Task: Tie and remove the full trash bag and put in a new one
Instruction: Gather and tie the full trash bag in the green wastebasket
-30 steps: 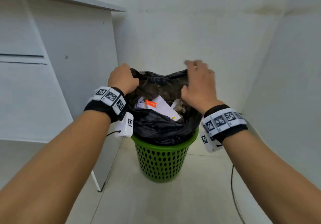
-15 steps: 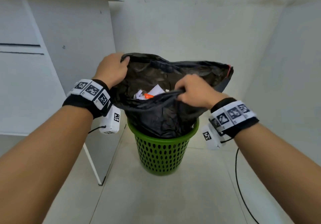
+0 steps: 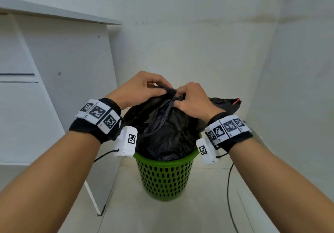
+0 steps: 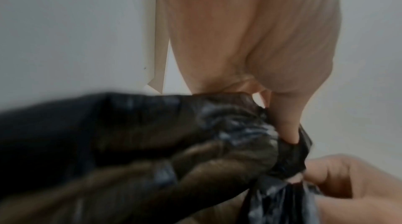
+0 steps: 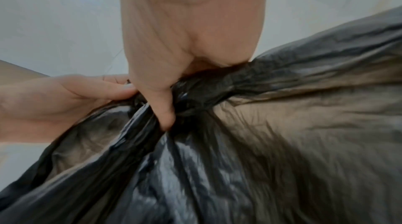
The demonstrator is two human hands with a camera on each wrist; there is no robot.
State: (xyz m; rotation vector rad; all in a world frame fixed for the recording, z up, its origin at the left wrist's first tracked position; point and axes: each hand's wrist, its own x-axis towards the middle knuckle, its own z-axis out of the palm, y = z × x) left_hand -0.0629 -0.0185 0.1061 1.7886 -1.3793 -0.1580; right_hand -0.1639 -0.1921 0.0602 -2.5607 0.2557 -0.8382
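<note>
White-walled corner, pale floor: bag mouth now gathered shut.
Head view: left hand (image 3: 142,88) and right hand (image 3: 189,97), lately apart on the open rim, pinch the crinkled black plastic trash bag (image 3: 166,129) in the green perforated basket (image 3: 165,176). Wrist views: both grips clamp its neck (image 5: 195,100); tying can begin.

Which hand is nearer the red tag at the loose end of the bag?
Right. The right hand pinches the black bag at its gathered neck, on the side toward the red tag. The left hand grips the neck's far side.
</note>
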